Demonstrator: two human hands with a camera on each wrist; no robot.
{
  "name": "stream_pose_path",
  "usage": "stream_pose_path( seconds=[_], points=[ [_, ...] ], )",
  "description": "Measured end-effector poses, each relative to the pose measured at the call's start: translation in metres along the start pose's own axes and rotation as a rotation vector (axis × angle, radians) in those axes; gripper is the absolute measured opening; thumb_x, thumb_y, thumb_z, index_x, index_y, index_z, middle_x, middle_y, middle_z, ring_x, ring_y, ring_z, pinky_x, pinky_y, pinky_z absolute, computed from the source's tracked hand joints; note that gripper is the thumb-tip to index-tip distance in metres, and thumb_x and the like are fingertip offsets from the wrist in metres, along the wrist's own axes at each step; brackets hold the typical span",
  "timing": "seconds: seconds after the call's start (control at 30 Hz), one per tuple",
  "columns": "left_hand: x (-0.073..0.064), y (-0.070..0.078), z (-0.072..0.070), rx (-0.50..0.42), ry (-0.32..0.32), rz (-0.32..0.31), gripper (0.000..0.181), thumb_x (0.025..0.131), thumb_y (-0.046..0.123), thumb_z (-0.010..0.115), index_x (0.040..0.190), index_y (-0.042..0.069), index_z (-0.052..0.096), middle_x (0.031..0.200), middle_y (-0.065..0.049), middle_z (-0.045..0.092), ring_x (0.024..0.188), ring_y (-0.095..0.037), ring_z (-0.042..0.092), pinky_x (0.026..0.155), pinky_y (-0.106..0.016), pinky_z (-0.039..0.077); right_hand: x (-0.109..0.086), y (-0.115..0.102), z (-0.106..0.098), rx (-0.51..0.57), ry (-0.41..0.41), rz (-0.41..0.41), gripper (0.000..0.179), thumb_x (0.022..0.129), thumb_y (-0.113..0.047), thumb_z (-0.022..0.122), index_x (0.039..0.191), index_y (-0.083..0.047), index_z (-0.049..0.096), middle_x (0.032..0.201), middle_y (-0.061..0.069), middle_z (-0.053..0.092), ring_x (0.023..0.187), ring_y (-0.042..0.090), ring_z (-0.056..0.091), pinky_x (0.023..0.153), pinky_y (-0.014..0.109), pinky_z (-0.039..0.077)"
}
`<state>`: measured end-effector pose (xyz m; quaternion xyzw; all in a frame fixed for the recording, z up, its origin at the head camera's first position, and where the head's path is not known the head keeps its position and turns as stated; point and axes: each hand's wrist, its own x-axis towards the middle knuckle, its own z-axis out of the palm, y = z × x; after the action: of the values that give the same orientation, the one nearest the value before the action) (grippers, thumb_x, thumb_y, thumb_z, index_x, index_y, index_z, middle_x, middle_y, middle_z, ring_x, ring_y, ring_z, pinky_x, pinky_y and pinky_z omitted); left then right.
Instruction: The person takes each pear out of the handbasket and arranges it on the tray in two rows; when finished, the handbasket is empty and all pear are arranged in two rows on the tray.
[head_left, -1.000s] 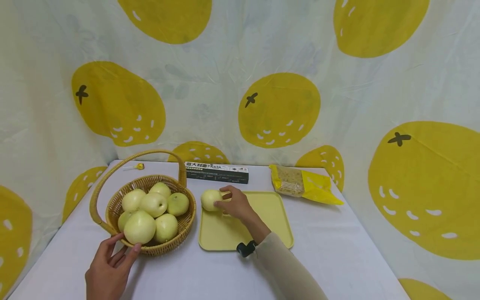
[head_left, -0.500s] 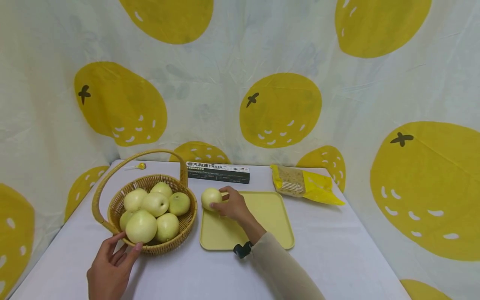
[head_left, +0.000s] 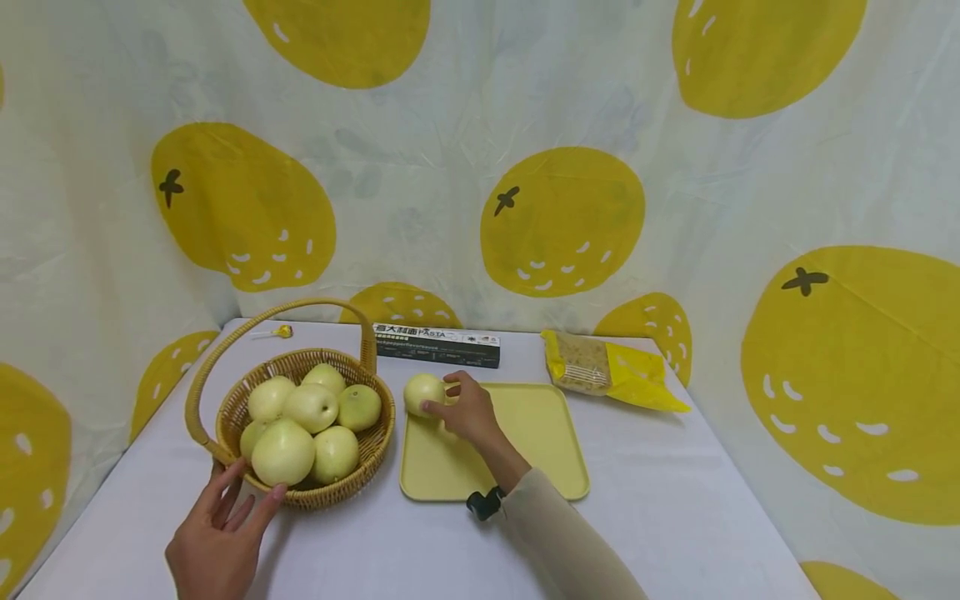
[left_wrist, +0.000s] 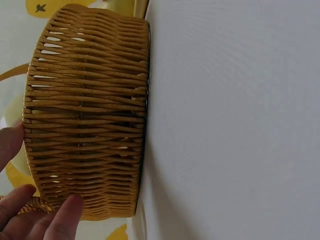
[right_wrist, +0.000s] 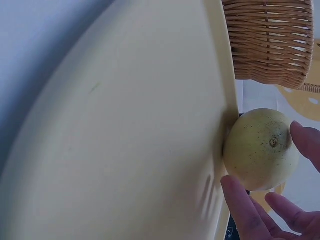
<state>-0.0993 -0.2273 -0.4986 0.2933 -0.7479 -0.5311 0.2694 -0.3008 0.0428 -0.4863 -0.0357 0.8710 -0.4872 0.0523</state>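
Note:
My left hand (head_left: pixel 217 533) is at the near left rim of a wicker basket (left_wrist: pixel 85 115), below the base of its arched handle. The left thumb and a finger touch the rim; the other fingers hang loosely outside the wall. Several pale green-yellow pears fill the basket, one large pear (head_left: pixel 283 452) nearest the left thumb. My right hand (head_left: pixel 472 408) loosely pinches another pear (right_wrist: pixel 260 150) between thumb and finger. That pear sits at the far left corner of a yellow tray (head_left: pixel 525 442). In the right wrist view the thumb and a finger lie on opposite sides of it.
Behind the tray and basket lies a black and white pasta box (head_left: pixel 438 346). A yellow bag of noodles (head_left: pixel 615 371) lies at the back right. A wrapped lollipop (head_left: pixel 281 332) is at the back left. A fruit-print curtain (head_left: pixel 420 183) borders the table (head_left: pixel 660 517).
My left fingers have shifted slightly at the basket rim. The right hand and its pear stay at the same tray corner, with almost no motion.

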Motion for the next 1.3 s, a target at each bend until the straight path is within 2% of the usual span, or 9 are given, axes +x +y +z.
stream_pose_path(
  seconds=[0.1,0.2,0.3,0.47,0.63,0.8,0.9,1.03,1.3],
  points=[
    [-0.001,0.0,0.001,-0.04,0.016,-0.005,0.071,0.082,0.02,0.094,0.147,0.016,0.065,0.165,-0.011,0.04,0.139,-0.035,0.058,0.078,0.001,0.054,-0.001,0.001,0.0,-0.036,0.021,-0.014,0.062,0.084,-0.035,0.092,0.134,-0.011,0.064,0.13,0.017,0.073,0.116,0.033,0.071,0.088,0.04,0.066],
    [-0.002,0.0,0.001,-0.048,0.032,0.008,0.073,0.082,0.015,0.093,0.149,0.017,0.063,0.166,-0.009,0.038,0.139,-0.035,0.058,0.078,0.0,0.055,-0.001,0.001,-0.001,-0.042,0.024,-0.022,0.062,0.085,-0.035,0.091,0.136,-0.012,0.064,0.132,0.017,0.073,0.123,0.035,0.069,0.097,0.048,0.064],
    [-0.004,0.001,0.002,-0.037,0.043,0.017,0.076,0.083,0.015,0.093,0.151,0.019,0.061,0.168,-0.007,0.038,0.141,-0.036,0.057,0.079,0.002,0.054,-0.002,0.001,-0.001,-0.034,0.027,-0.044,0.064,0.085,-0.033,0.091,0.138,-0.01,0.063,0.133,0.017,0.072,0.122,0.036,0.07,0.098,0.05,0.064],
    [-0.006,0.0,0.003,0.003,0.084,0.04,0.076,0.082,0.019,0.094,0.15,0.021,0.061,0.162,-0.007,0.049,0.143,-0.032,0.056,0.083,0.004,0.05,-0.006,-0.003,-0.002,-0.016,0.054,-0.093,0.061,0.087,-0.03,0.09,0.138,-0.01,0.064,0.135,0.017,0.071,0.121,0.037,0.07,0.1,0.05,0.064],
    [-0.009,0.001,0.004,0.059,0.137,0.063,0.075,0.079,0.023,0.096,0.147,0.021,0.065,0.152,-0.011,0.059,0.13,-0.021,0.066,0.082,0.005,0.05,-0.011,-0.011,-0.001,-0.034,0.128,-0.182,0.053,0.089,-0.032,0.088,0.134,-0.014,0.067,0.136,0.012,0.069,0.126,0.033,0.066,0.105,0.049,0.06],
    [-0.015,0.006,0.004,0.09,0.164,0.09,0.07,0.081,0.019,0.095,0.145,0.018,0.067,0.147,-0.012,0.062,0.127,-0.016,0.068,0.084,0.007,0.048,-0.019,-0.023,0.005,-0.024,0.169,-0.272,0.047,0.089,-0.034,0.087,0.131,-0.021,0.07,0.134,0.004,0.07,0.126,0.027,0.065,0.107,0.046,0.059],
    [-0.018,0.009,0.005,0.095,0.179,0.107,0.068,0.081,0.016,0.094,0.144,0.019,0.068,0.147,-0.01,0.061,0.128,-0.015,0.068,0.085,0.007,0.048,-0.025,-0.033,0.011,0.014,0.137,-0.332,0.047,0.088,-0.033,0.088,0.131,-0.024,0.071,0.133,0.001,0.071,0.126,0.024,0.065,0.11,0.046,0.059],
    [-0.017,0.01,0.006,0.055,0.175,0.128,0.068,0.082,0.012,0.093,0.145,0.018,0.067,0.15,-0.007,0.059,0.132,-0.014,0.065,0.088,0.006,0.049,-0.034,-0.048,0.02,0.033,0.041,-0.418,0.049,0.088,-0.03,0.089,0.133,-0.023,0.071,0.133,0.001,0.072,0.125,0.021,0.065,0.108,0.048,0.06],
    [-0.012,0.007,0.005,-0.017,0.112,0.047,0.071,0.082,0.017,0.094,0.147,0.021,0.065,0.154,-0.013,0.056,0.126,-0.014,0.066,0.081,0.002,0.053,-0.048,-0.064,0.04,-0.018,-0.126,-0.52,0.057,0.087,-0.035,0.09,0.137,-0.02,0.069,0.136,0.002,0.072,0.125,0.021,0.066,0.107,0.045,0.061]
  ],
)
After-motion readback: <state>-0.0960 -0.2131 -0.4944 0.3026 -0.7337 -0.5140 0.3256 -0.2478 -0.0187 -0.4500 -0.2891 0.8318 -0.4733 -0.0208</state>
